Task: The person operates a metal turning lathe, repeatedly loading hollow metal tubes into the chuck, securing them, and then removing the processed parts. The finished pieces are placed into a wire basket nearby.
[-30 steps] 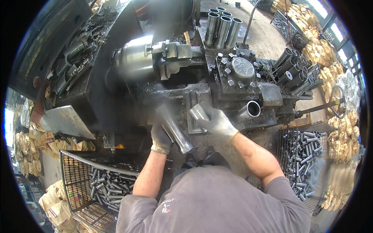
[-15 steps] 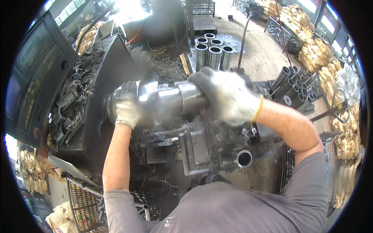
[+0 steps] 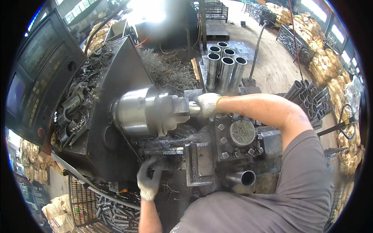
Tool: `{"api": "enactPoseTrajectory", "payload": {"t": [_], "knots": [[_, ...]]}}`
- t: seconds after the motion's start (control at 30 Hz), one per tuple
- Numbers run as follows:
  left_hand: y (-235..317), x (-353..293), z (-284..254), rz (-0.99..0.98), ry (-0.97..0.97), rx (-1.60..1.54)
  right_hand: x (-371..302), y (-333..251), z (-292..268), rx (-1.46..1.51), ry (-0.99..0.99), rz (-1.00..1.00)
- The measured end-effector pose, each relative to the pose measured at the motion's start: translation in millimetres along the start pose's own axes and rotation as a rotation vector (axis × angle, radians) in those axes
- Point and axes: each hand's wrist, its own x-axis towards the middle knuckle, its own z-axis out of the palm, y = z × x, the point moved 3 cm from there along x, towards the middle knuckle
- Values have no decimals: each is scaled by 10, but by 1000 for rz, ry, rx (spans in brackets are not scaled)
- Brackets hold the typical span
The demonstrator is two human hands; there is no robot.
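A large shiny lathe chuck (image 3: 136,110) with stepped jaws (image 3: 179,106) sits left of centre. From the jaws a short length of bright metal tube (image 3: 194,108) sticks out to the right. My right hand (image 3: 208,105), in a white knitted glove with a dark palm, is closed around that tube's outer end; the tube's far end is hidden in it. My left hand (image 3: 149,179), gloved alike, hangs below the chuck in front of the machine, its fingers apart and nothing seen in them. Beside my right wrist stands the tool post (image 3: 241,133) with several square-headed bolts.
Several steel tubes (image 3: 226,73) stand upright behind my right arm. More tubes (image 3: 309,101) are stacked at the right. Another tube (image 3: 245,178) lies near my body. A control panel (image 3: 40,73) is at left, metal swarf (image 3: 167,72) behind the chuck, and a wire basket (image 3: 82,202) lower left.
My left hand has left the chuck and dropped toward the lower edge. My right hand has moved slightly lower, still at the workpiece. The view has shifted, and the tool post now shows clearly.
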Motion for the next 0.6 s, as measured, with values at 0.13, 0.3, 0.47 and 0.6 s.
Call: {"api": "enactPoseTrajectory", "payload": {"t": [0.13,0.3,0.47,0.6], "knots": [[-1512,-885,-239,-671,793,-1002,-41,289,-38,189,101,-218],[-2344,-1208,-949,-619,865,-1265,-121,355,-47,89,-181,124],[-2007,-1079,-1312,-774,612,-1330,201,32,-58,351,-119,130],[-2000,-1010,-1315,-719,570,-959,81,220,43,382,137,-48]]}}
